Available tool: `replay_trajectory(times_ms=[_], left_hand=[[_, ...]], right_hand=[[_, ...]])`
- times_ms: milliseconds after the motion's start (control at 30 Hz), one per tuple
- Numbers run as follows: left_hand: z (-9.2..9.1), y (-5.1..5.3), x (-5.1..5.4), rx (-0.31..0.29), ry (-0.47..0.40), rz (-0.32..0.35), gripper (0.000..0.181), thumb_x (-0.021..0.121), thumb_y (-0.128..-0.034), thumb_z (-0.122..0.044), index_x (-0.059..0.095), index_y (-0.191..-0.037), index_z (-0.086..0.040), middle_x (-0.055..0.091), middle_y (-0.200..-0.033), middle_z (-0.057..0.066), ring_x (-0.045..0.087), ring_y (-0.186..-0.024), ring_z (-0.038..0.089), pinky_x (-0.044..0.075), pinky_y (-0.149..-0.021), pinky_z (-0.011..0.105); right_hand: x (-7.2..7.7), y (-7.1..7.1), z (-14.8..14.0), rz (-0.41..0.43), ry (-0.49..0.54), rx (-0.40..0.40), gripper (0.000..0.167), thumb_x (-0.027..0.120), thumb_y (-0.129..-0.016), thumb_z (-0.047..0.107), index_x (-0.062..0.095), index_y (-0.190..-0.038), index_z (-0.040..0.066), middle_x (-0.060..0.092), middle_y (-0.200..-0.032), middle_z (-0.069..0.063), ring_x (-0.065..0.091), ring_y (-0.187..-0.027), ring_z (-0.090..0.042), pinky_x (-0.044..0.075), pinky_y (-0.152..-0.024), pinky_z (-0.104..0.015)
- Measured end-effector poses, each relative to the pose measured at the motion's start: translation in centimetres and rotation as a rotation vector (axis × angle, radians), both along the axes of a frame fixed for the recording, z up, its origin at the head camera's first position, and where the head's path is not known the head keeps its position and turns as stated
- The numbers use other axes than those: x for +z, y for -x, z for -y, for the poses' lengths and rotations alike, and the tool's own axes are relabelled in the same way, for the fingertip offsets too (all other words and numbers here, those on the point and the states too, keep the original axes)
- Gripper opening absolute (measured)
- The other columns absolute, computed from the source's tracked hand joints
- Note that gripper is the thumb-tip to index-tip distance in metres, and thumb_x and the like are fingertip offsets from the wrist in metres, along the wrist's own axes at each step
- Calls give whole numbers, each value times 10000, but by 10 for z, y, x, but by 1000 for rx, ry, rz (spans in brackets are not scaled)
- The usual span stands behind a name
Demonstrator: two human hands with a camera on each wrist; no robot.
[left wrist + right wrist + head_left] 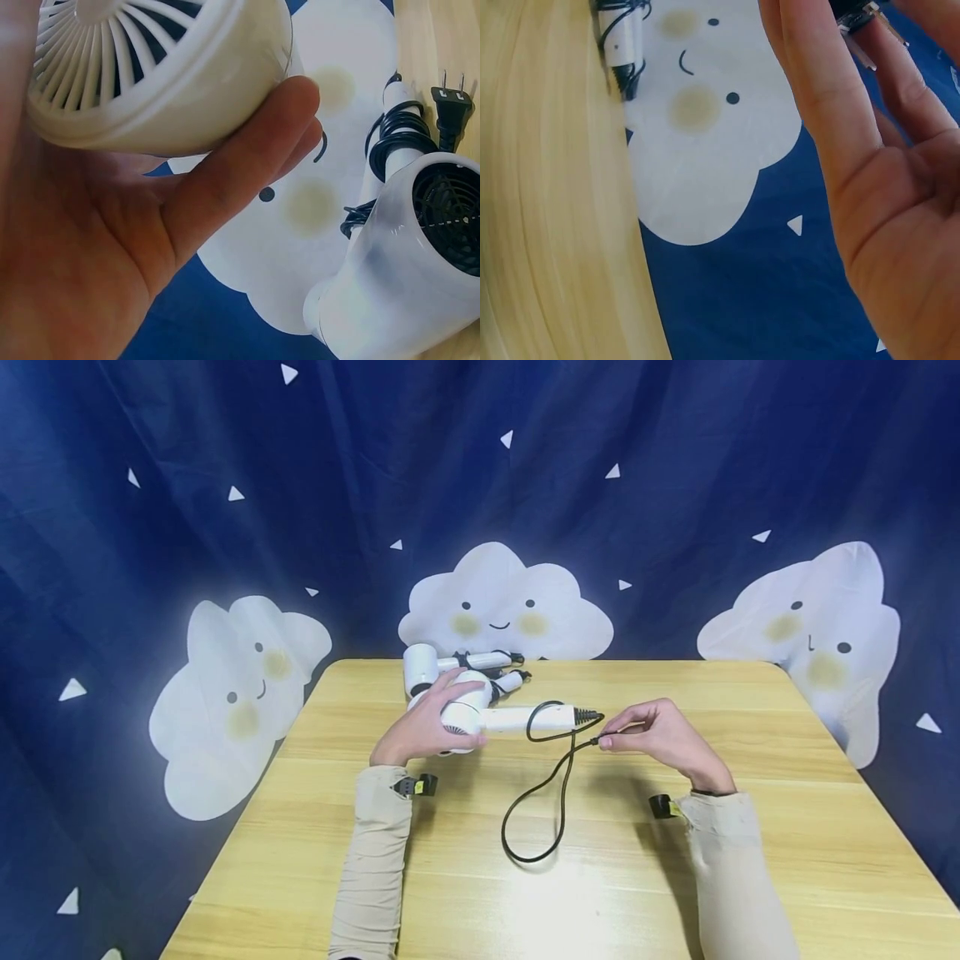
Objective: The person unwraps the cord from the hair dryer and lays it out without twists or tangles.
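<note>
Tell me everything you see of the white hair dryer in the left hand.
The white, plastic-looking hair dryer has a rounded head with slatted grille, gripped by the left hand over the pale wooden table. Its handle points right, ending in a ribbed black sleeve. A black cord loops across the handle; its two-pronged plug is in the right hand. Table contact is unclear.

Backdrop (585, 510): blue cloth, upper frame, scattered with white triangles (507, 440)
Clouds (495, 581): smiling, left, centre, right
Tabletop (637, 902): pale wood grain
Glare (555, 914): bottom centre
</note>
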State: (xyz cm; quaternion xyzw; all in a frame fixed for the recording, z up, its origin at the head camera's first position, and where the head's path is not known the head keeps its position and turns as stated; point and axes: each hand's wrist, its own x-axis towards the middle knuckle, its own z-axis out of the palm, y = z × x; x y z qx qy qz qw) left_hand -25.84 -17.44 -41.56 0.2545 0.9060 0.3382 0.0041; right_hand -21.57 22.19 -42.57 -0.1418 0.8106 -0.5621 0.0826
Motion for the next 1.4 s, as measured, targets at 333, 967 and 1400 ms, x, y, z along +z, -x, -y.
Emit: replay_trajectory(times_ms=[333, 967, 1400], left_hand=[[-2, -2, 1, -3, -5, 18, 862, 866, -714, -582, 504, -1484, -444, 191, -1732, -13, 297, -1565, 346, 411, -1148, 606], [-16, -5, 1, -76, -10, 16, 841, 901, -706, -509, 553, -1459, -371, 241, -1720, 23, 244, -1583, 316, 386, -1168, 590], [-21, -2, -4, -125, 5, -2, 831, 904, -715, -495, 565, -1456, -331, 321, -1661, 2, 428, -1442, 271, 465, -1081, 467]], right_hand=[[-6, 3, 4, 49, 33, -77, 362, 855, -852, 219, 756, -1066, -56, 800, -1055, -87, 798, -884, -204, 595, -876, -257], [-6, 9, 19, 58, 676, -304, 43, 753, -901, -20, 763, -931, 9, 773, -917, -76, 801, -833, -210, 589, -863, -299], [6, 5, 28, -27, 1032, -256, 186, 661, -903, -159, 778, -962, -28, 729, -1008, -102, 801, -873, -249, 572, -918, -324]])
